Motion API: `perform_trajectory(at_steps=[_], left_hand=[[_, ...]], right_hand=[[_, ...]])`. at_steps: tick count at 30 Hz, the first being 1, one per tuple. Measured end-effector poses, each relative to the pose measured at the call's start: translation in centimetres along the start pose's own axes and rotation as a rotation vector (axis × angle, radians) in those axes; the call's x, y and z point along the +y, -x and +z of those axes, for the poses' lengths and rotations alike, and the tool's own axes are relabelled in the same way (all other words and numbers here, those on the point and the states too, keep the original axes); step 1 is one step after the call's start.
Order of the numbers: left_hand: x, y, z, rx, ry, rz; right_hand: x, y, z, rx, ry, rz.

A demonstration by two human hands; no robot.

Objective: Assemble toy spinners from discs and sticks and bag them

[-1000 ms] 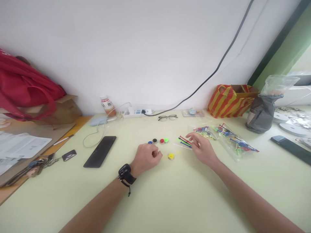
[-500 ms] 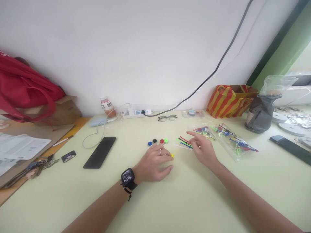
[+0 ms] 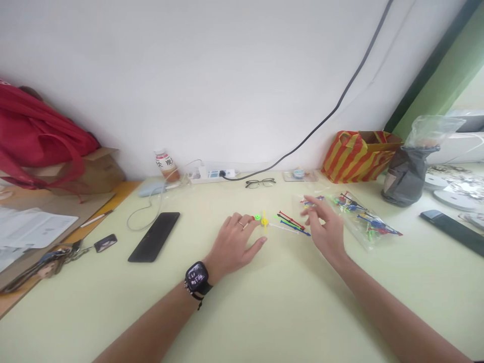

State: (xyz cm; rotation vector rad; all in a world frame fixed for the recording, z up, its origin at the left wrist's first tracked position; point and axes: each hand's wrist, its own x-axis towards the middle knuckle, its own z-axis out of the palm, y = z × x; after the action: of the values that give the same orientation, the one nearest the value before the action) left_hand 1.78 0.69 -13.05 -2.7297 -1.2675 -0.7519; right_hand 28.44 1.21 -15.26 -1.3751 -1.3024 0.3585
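Observation:
My left hand (image 3: 235, 246), with a watch (image 3: 197, 276) on its wrist, rests palm down on the table, fingers and thumb apart, holding nothing visible. Its fingertips are beside a small green disc (image 3: 257, 217) and hide most of a red one. Just right of these lies a yellow disc (image 3: 264, 222) with a yellow arrow across it. My right hand (image 3: 325, 231) hovers with loosely bent, parted fingers and nothing in them. Left of it lie a red arrow (image 3: 295, 221), a blue arrow (image 3: 298, 229) and a white arrow (image 3: 284, 228), with black and green ones among them.
Clear bags of coloured arrows (image 3: 368, 219) lie beyond my right hand. Glasses (image 3: 260, 183) and a power strip (image 3: 212, 175) are near the wall. A black phone (image 3: 154, 237) lies left, a dark flat case (image 3: 451, 232) right. A striped bag (image 3: 359, 157) stands at the back.
My left hand has moved away from the yellow disc, which now sits farther back beside the green one. The left fingers now cover the blue and black discs. My right hand has shifted right, off the arrows.

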Motion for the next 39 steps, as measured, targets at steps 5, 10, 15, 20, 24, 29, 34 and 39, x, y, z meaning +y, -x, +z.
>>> perform_trajectory(at_steps=[5, 10, 15, 20, 24, 29, 34, 39], left_hand=[[0.3, 0.5, -0.1, -0.152, -0.144, -0.265], [1.8, 1.2, 0.3, -0.264, -0.075, -0.326], [3.3, 1.3, 0.1, -0.265, 0.152, -0.268], [2.3, 1.5, 0.8, -0.206, 0.261, -0.025], [1.1, 1.4, 1.3, -0.18, 0.237, 0.076], [0.5, 0.7, 0.4, -0.108, 0.086, 0.019], [0.4, 0.9, -0.6, -0.295, 0.023, -0.046], [1.0, 1.2, -0.3, -0.346, 0.159, -0.029]], right_hand=[[0.3, 0.0, 0.3, -0.004, -0.048, -0.074], [0.2, 0.0, -0.4, 0.016, -0.023, -0.004], [0.0, -0.2, -0.6, 0.029, -0.015, 0.065], [0.4, -0.4, 0.2, -0.07, -0.001, -0.031], [0.3, 0.1, 0.5, -0.16, 0.045, -0.196], [0.1, 0.7, 0.2, -0.252, -0.053, -0.21], [0.4, 0.8, -0.1, -0.309, -0.138, -0.209], [0.1, 0.9, -0.5, -0.305, -0.133, -0.209]])
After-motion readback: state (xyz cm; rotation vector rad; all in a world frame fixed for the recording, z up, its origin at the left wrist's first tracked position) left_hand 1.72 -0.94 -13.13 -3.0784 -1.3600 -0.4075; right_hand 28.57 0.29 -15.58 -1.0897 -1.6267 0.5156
